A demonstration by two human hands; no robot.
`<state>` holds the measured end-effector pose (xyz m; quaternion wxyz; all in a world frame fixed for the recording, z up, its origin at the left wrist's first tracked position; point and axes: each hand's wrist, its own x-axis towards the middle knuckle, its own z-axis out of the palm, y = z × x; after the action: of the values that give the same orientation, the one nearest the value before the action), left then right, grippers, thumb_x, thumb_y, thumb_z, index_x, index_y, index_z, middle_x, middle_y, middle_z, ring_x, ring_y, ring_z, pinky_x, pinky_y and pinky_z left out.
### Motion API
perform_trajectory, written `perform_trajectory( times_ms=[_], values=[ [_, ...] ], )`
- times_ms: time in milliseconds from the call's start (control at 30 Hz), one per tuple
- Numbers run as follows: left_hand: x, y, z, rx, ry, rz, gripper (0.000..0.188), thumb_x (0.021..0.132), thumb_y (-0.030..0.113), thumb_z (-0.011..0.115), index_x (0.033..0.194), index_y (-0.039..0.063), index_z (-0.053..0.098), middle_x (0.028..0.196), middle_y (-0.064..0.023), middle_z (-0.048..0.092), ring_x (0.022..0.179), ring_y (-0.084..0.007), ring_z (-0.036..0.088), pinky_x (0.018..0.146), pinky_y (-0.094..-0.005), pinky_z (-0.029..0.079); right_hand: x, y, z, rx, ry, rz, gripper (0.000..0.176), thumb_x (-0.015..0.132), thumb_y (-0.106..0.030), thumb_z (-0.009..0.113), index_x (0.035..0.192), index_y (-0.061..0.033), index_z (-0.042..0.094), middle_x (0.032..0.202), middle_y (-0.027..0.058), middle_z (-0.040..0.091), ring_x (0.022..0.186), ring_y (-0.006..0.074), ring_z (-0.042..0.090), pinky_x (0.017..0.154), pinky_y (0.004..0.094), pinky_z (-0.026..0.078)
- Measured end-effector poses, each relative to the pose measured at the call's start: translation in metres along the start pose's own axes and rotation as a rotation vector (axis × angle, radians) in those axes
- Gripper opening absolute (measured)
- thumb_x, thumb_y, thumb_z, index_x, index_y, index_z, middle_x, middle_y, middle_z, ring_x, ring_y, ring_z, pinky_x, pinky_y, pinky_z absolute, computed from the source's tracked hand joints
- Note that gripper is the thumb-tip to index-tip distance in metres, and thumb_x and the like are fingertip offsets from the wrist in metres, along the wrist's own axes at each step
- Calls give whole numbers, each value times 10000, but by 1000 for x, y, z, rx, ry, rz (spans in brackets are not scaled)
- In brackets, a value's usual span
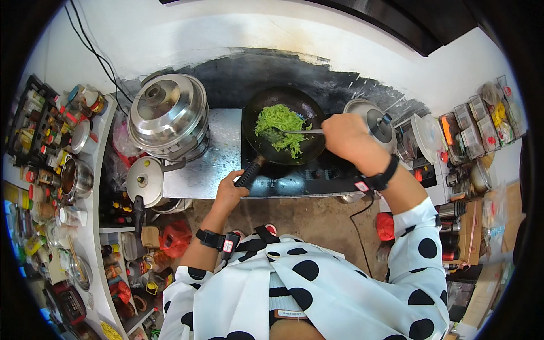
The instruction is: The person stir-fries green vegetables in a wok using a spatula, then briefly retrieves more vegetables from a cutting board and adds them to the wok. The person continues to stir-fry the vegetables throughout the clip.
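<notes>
A dark wok (276, 95) sits on the black stove top, holding a heap of shredded green vegetable (280, 121). My left hand (229, 191) grips the wok's black handle (250, 172) near its end. In my right hand (350, 138) is the metal shaft of a spatula or ladle (306, 131). Its head is partly buried in the green shreds at the wok's middle, so its shape cannot be told. The shreds spread from the wok's left side down to its lower edge.
Left of the wok stands a large steel steamer pot (168, 114) with a glass-topped lid. Below it is a pressure cooker (144, 180), its handle jutting toward me. A round lid (369, 121) leans behind my right hand. Crowded jars line the left counter (106, 140).
</notes>
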<state>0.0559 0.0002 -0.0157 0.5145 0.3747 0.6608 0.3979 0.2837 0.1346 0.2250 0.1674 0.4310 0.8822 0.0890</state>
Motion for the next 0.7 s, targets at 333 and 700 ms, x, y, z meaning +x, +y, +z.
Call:
perform_trajectory(
  times_ms=[333,700],
  values=[
    [4,-5,0,34,9,38,619,590,16,717,1195,-5,594,883,-106,651,724,-175,608,702,-284,488,-10,32,21,-160,1,-16,140,768,-124,611,800,-68,735,823,125,709,786,272,703,661,377,553],
    [2,-3,0,60,14,33,626,593,30,713,1205,0,590,870,-105,647,755,-189,612,736,-288,488,29,120,69,17,-69,358,265,792,-217,539,857,-38,724,925,204,691,867,361,676,762,438,536]
  ],
)
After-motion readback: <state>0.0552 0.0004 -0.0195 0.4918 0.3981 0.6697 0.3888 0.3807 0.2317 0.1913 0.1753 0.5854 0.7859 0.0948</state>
